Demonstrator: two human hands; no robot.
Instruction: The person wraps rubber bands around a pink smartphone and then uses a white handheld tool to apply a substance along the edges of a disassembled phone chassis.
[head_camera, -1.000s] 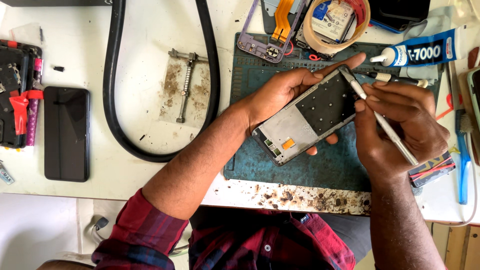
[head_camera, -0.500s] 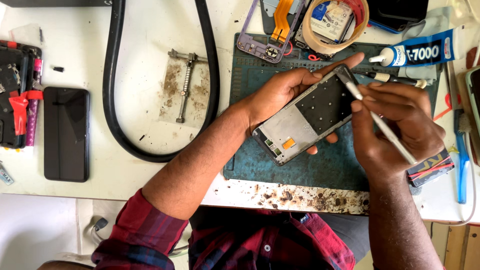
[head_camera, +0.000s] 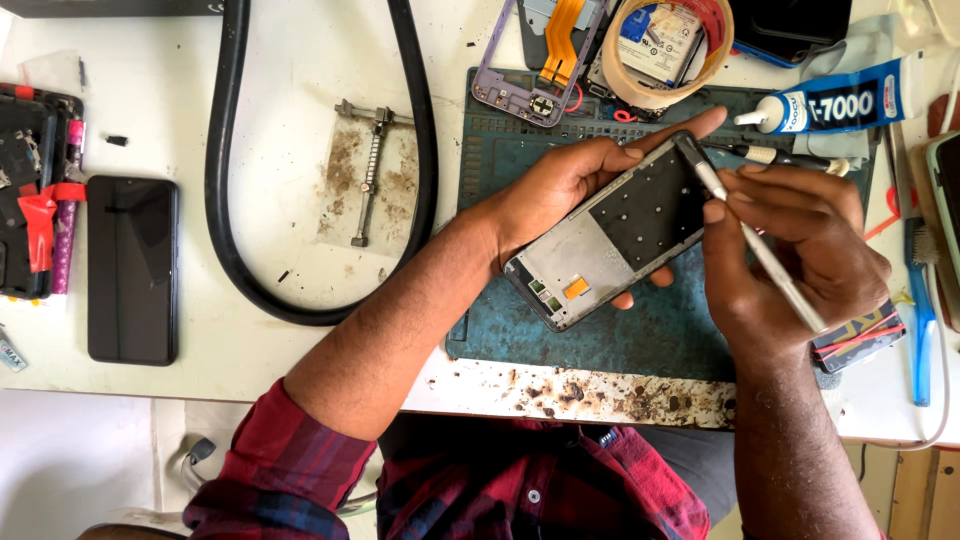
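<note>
Two hands: phone frame, white tool

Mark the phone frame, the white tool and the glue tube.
phone frame (head_camera: 600, 262): head view, bare grey metal of its lower half.
white tool (head_camera: 775, 268): head view, mid-shaft, at the right hand.
glue tube (head_camera: 840, 100): head view, blue label on its body.

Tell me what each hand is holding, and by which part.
Left hand grips the grey opened phone frame from beneath, across its middle. Right hand pinches a thin white pen-like tool mid-shaft, tip at the frame's top corner.
</note>
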